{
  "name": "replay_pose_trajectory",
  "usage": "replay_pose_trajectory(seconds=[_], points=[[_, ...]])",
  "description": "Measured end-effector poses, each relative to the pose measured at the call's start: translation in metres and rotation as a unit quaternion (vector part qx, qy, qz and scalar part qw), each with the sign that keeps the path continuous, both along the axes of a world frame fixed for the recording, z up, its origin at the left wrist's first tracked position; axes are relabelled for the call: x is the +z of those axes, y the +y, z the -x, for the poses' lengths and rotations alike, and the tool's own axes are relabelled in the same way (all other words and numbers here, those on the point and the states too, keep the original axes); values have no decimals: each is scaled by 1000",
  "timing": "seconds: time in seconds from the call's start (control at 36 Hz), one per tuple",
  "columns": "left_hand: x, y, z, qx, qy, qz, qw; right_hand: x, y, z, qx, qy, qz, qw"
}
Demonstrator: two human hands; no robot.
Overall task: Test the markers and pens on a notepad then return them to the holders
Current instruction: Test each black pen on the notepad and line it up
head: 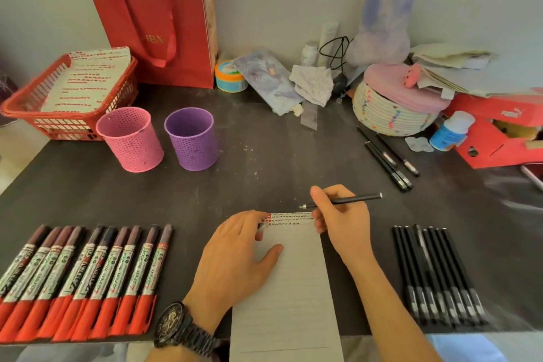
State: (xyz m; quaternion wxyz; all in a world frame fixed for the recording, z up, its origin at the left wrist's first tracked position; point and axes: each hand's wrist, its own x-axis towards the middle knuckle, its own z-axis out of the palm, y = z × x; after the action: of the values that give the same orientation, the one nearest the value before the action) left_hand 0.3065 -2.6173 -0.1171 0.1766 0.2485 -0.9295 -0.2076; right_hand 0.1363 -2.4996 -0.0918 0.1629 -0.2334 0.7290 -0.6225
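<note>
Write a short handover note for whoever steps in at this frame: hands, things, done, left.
Left hand rests on the notepad; a small piece, perhaps a cap, sits at its fingertips.
Right hand grips a black pen, tip beside the notepad's top edge.
Red markers lie in a row on the left, black pens in a row on the right, three more pens farther back.
Pink holder and purple holder stand behind the markers, nothing sticking out.
Done: a few lines of test marks atop the notepad.
Left: probably more testing, then everything into the holders.
</note>
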Motion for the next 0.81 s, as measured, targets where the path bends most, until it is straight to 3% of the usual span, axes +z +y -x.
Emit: replay_pose_trajectory(seconds=[0.22, 0.81], points=[[-1, -1, 1, 12, -13, -10, 1000, -14, -2, 1, -54, 62, -51, 995], [2, 0, 0, 10, -25, -22, 999, -21, -7, 3, -46, 107, -87, 989]])
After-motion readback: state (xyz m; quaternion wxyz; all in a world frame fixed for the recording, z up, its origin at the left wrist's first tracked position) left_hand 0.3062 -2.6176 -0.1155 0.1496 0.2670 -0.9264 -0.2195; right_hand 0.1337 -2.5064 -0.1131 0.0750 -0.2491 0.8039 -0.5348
